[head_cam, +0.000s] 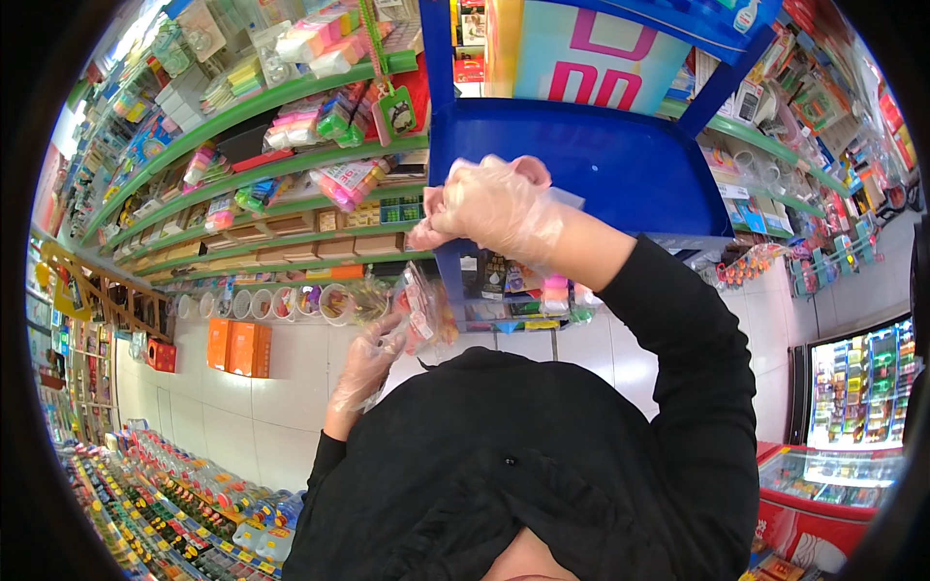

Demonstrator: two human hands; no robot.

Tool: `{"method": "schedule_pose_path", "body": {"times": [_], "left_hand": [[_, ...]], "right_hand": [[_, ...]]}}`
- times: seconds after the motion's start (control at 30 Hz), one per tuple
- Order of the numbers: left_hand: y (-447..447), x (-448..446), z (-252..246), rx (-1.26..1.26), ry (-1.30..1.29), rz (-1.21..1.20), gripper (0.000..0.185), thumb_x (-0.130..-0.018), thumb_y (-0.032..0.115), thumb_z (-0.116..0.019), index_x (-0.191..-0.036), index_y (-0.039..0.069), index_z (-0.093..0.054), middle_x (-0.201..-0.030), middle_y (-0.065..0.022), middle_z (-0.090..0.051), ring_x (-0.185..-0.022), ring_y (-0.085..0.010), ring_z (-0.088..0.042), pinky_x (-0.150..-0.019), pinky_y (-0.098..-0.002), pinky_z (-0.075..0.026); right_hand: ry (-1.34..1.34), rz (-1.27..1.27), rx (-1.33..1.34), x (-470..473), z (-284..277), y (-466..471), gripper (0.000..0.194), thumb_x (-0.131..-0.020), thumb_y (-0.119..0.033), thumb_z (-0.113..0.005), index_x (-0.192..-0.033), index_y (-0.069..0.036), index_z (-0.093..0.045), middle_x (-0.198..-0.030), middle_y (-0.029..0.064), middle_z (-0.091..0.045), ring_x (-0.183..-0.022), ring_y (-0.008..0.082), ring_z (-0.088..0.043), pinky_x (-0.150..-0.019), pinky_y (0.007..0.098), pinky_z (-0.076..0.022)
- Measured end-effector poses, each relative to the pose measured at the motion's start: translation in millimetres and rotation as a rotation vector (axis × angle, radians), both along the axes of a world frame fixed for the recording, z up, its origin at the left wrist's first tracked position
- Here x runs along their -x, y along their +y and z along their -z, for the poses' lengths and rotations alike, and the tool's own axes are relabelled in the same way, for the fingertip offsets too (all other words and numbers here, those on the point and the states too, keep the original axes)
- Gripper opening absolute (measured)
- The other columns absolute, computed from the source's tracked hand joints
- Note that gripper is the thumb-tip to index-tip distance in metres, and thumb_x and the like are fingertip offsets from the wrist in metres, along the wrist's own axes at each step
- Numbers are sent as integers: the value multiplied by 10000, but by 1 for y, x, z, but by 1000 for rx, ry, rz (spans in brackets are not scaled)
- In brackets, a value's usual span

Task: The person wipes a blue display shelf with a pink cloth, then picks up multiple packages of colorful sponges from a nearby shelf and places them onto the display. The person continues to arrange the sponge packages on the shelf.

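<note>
My right hand (498, 203), in a clear plastic glove, is closed around a crumpled pink cloth (534, 173). Parts of the cloth stick out on both sides of the fist. The fist is over the left front part of a blue shelf tray (617, 167); whether the cloth touches the tray cannot be told. Lower and to the left, my left hand (370, 363) wears a similar glove. Its fingers hold the edge of a clear plastic package (415, 312) with red and white contents. The package hangs beside the blue rack's lower left part.
Green-edged store shelves (240, 189) with packaged goods curve along the left. A green card holder (396, 112) hangs at the rack's left post. White baskets (263, 303) line the floor, near an orange box (240, 347). Bottles (218, 486) stand behind left, a red chest freezer (821, 501) behind right.
</note>
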State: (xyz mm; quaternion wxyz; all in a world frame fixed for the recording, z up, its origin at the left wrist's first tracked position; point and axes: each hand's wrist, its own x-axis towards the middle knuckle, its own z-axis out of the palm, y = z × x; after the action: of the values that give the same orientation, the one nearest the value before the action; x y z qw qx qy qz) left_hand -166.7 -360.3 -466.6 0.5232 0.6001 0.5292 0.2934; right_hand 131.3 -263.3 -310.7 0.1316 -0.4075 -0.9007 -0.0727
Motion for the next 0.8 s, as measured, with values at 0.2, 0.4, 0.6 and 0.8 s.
{"method": "schedule_pose_path", "body": {"times": [0.2,0.4,0.6,0.8], "left_hand": [[-6,5,-7,81,65,13,522,-992,193,-687,-1412,-82,-547,-1353,-209,-624,-1217,-244,-599,-1054,-356,-458],[-2,-5,-16,94,118,50,528,-998,208,-672,-1418,-83,-541,-1343,-205,-623,-1214,-250,-600,-1057,-360,-459],[-5,-12,-15,107,136,69,503,-995,252,-671,-1379,-61,-585,-1270,-187,-685,-1146,-242,-652,-991,-357,-498],[7,-34,-26,31,300,264,576,-1007,350,-637,-1407,-60,-572,-1328,-209,-675,-1174,-235,-657,-1000,-369,-498]], "right_hand": [[-80,77,96,-15,-27,-21,375,-911,-478,-619,-799,-159,-783,-880,119,-701,-864,339,-671,-736,455,-523],[23,-11,-21,-100,-46,-80,182,-786,-127,-726,-956,-95,-783,-988,95,-690,-940,324,-680,-752,436,-535],[917,317,219,-247,1,-203,331,-834,-18,-705,-1163,-30,-736,-1078,138,-683,-878,256,-694,-669,340,-595],[1875,1076,378,-390,197,-355,376,-934,-174,-559,-1261,-1,-625,-846,167,-723,-695,253,-704,-581,356,-583]]}}
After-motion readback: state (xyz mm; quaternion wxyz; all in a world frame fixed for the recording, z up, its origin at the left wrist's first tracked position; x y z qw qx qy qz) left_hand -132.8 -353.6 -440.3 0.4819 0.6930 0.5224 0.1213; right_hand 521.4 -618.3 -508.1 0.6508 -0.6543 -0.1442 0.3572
